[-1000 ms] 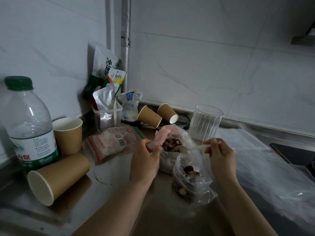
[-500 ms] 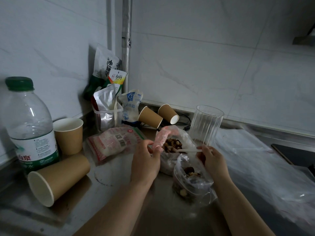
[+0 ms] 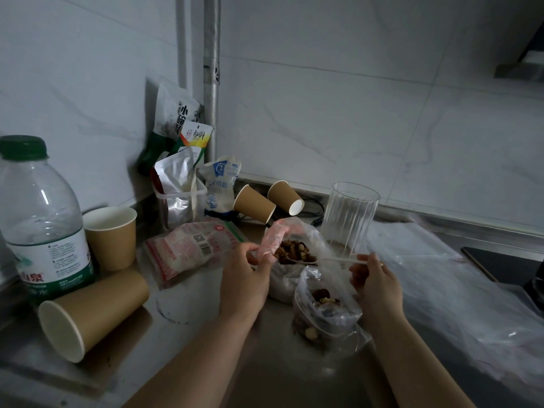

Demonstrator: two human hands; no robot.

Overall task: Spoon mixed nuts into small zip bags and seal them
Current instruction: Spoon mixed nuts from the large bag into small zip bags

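We hold the large clear plastic bag of mixed nuts [image 3: 290, 254] open with our left hand [image 3: 243, 282]: thumb and fingers pinch the pink-tinted rim of its mouth [image 3: 272, 240], a narrow, closed grip on the film. The bag leans on the steel bench [image 3: 182, 313], its mouth turned up and toward us, brown and pale nuts showing inside.

Our right hand [image 3: 378, 285] has its fingers curled round the handle end of a thin white plastic spoon [image 3: 329, 260], a closed grip on the handle. The spoon lies nearly level, its long axis running left to right; the bowl points left and sits at the mouth of the large bag, touching or just over the nuts, though we cannot tell if it is loaded.

Just beside and nearer to us, between our two forearms, stands the small clear zip bag [image 3: 325, 307], upright and crumpled, mouth up and unsealed, with some nuts in the bottom. It touches the front of the large bag.

Behind the spoon stands a ribbed clear plastic tumbler [image 3: 348, 214]. To the left are a green-capped water bottle [image 3: 41, 219], an upright brown paper cup [image 3: 112, 237] and another brown paper cup lying on its side [image 3: 88, 313].
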